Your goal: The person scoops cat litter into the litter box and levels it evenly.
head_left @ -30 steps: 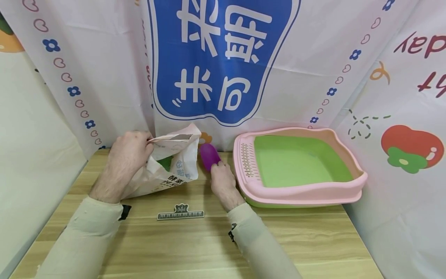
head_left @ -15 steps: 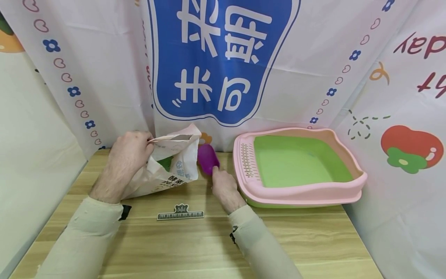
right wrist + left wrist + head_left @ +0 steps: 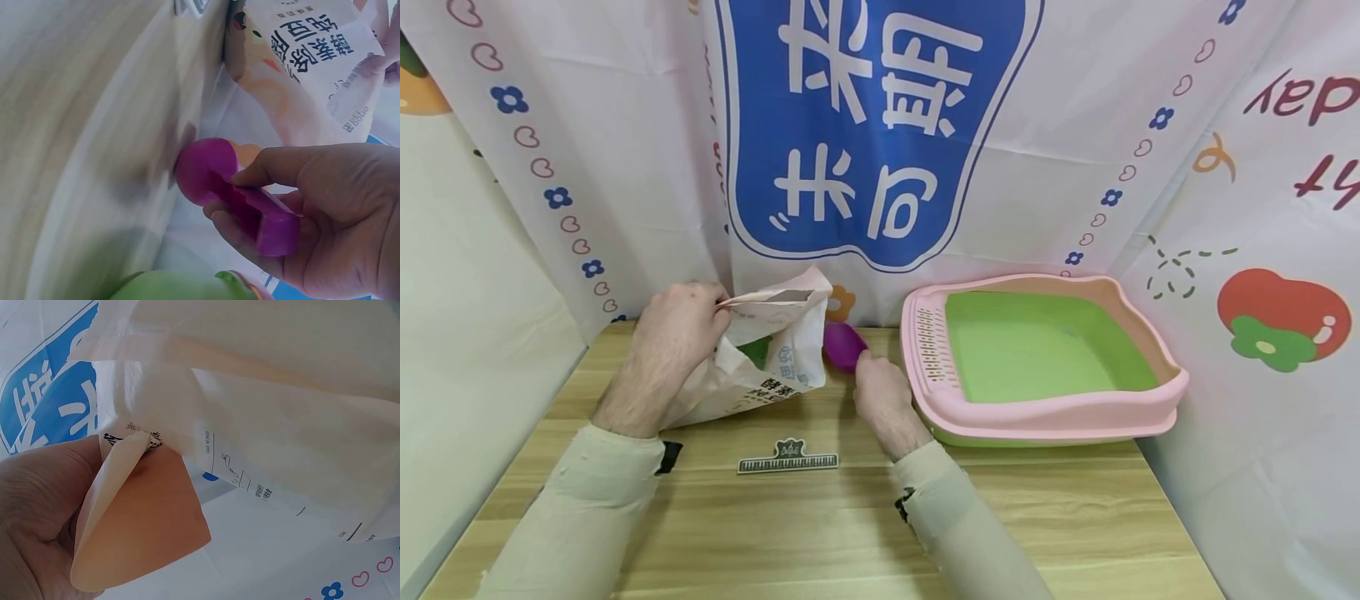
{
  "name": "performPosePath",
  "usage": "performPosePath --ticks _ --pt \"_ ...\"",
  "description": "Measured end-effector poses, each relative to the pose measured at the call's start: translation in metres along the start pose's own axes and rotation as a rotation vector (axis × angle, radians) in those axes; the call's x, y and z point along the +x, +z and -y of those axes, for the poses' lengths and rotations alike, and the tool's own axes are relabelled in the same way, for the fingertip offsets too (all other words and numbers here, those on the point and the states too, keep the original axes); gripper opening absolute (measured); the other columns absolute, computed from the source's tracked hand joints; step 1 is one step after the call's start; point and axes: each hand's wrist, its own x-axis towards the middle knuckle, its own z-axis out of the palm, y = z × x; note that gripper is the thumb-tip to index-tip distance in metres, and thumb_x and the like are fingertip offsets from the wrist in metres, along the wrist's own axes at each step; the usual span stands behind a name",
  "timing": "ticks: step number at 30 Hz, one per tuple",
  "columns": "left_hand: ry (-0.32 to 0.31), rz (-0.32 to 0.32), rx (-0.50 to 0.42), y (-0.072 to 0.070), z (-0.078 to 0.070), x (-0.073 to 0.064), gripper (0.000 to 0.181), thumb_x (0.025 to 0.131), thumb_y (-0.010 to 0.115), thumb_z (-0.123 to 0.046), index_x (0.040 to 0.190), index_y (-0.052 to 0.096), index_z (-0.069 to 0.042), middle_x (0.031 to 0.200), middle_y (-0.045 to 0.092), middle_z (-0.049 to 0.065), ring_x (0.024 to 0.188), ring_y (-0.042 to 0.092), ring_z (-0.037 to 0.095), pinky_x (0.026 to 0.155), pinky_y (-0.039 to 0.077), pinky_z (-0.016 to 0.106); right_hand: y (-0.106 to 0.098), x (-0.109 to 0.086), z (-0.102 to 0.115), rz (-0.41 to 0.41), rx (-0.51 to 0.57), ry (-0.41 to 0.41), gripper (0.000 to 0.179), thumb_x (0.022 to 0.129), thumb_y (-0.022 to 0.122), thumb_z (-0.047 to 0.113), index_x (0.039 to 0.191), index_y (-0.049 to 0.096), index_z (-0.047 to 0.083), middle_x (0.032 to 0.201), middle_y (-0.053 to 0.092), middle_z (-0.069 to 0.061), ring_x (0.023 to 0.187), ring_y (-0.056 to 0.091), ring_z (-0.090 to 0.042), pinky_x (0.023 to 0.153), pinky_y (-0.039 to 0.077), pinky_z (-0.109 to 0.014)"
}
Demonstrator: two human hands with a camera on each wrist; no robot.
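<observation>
My left hand (image 3: 679,346) pinches the top edge of a printed white and pink bag (image 3: 797,354), whose mouth gapes and shows something green inside. In the left wrist view the bag's folded flap (image 3: 150,519) lies between thumb and fingers. A purple scoop (image 3: 844,346) is in my right hand (image 3: 883,400), just right of the bag. The right wrist view shows the thumb and fingers curled round the scoop's hollow handle (image 3: 278,231), with its rounded bowl (image 3: 206,169) close to the wooden table.
A pink-rimmed litter box (image 3: 1045,417) with a green bottom stands to the right of my right hand. On the wooden table (image 3: 790,533), a flat black-and-white clip (image 3: 788,457) lies in front of the bag. A printed curtain (image 3: 1037,192) hangs behind.
My right hand has turned the purple scoop, and its bowl has come lower and slightly left, closer to the bag. The left hand and the bag have stayed put.
</observation>
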Motion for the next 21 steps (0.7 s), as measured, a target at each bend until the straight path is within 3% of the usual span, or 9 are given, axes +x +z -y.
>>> performPosePath --ticks 6,14,21 --pt "0.003 -0.004 0.002 -0.001 0.0 -0.001 0.019 0.112 0.07 -0.01 0.117 0.081 0.005 0.109 0.084 0.029 0.092 0.081 0.046 0.082 0.065 0.064 0.02 0.013 -0.01 -0.065 0.041 -0.028 0.02 0.097 0.086 0.007 0.112 0.077 -0.003 0.099 0.085 -0.023 0.081 0.084 -0.041 0.069 0.072 -0.053" --pt "0.008 -0.003 -0.003 0.0 0.001 -0.001 0.019 0.111 0.07 -0.01 0.117 0.081 0.005 0.108 0.084 0.029 0.091 0.081 0.046 0.081 0.065 0.064 0.008 0.017 -0.01 -0.075 0.019 -0.051 0.019 0.092 0.087 0.007 0.108 0.081 0.0 0.096 0.084 -0.017 0.076 0.081 -0.032 0.067 0.07 -0.047" --pt "0.01 -0.003 -0.007 0.0 0.001 -0.001 0.019 0.111 0.07 -0.01 0.116 0.081 0.005 0.109 0.084 0.03 0.091 0.081 0.046 0.081 0.066 0.064 0.011 0.022 -0.016 -0.2 0.1 -0.074 0.014 0.088 0.084 0.005 0.101 0.081 -0.001 0.094 0.084 -0.018 0.079 0.082 -0.039 0.072 0.071 -0.054"
